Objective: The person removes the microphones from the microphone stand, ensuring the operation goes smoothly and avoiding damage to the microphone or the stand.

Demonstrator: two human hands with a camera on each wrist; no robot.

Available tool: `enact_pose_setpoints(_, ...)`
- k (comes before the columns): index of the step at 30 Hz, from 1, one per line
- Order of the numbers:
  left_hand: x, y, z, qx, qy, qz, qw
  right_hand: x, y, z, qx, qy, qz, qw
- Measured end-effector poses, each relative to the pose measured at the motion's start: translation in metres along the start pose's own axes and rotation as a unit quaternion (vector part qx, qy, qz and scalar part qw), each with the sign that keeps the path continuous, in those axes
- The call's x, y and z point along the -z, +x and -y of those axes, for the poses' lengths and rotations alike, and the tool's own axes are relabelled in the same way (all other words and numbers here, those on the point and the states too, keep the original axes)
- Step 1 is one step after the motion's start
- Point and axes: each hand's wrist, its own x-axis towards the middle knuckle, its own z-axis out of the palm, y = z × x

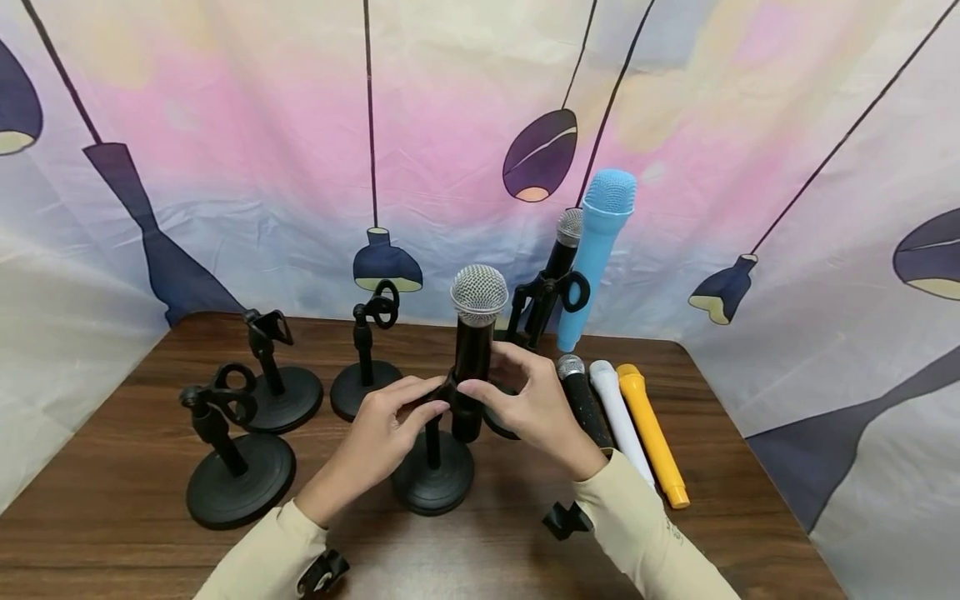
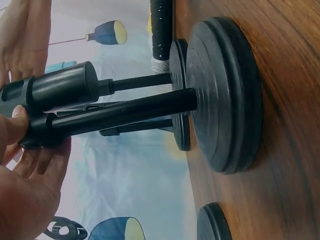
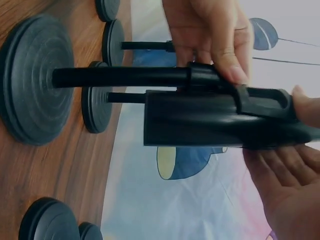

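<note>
A black microphone [image 1: 472, 346] with a silver mesh head stands upright, slightly tilted, in the clip of a small black desk stand [image 1: 435, 479]. My right hand [image 1: 536, 408] holds the microphone's body between thumb and fingers. With thumb and fingers, my left hand [image 1: 378, 433] pinches the stand's joint just below the clip. The right wrist view shows the clip's curved arm [image 3: 265, 102] around the microphone's handle, whose lower end sticks out below. In the left wrist view, the stand's round base [image 2: 225, 95] sits on the table and its pole rises to the left fingers.
Three stands without microphones [image 1: 240, 479] are grouped at the left. Behind my right hand, another stand's clip [image 1: 551, 292] carries a black microphone, with a blue microphone [image 1: 596, 250] next to it. Black [image 1: 585, 404], white [image 1: 622, 421] and yellow microphones [image 1: 652, 433] lie at the right.
</note>
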Motion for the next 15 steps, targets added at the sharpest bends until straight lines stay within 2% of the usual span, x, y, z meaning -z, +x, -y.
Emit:
enact_pose_setpoints(3,0.0027,0.0007,0.0008,0.002,-0.004,0.01,0.9999,-0.0018,-0.0004,-0.0001,-0.001,0.004,-0.007,1.0)
enact_pose_setpoints(10,0.0042,0.0023,-0.0008,0.02,-0.019,0.035,0.999,-0.0077,-0.0006,0.0016,0.022,-0.025,-0.05,0.9982)
enact_pose_setpoints(15,0.0042,0.0025,-0.0024,0.025,-0.025,0.04,0.9986,-0.0088,0.0012,0.0033,0.029,-0.029,-0.055,0.9976)
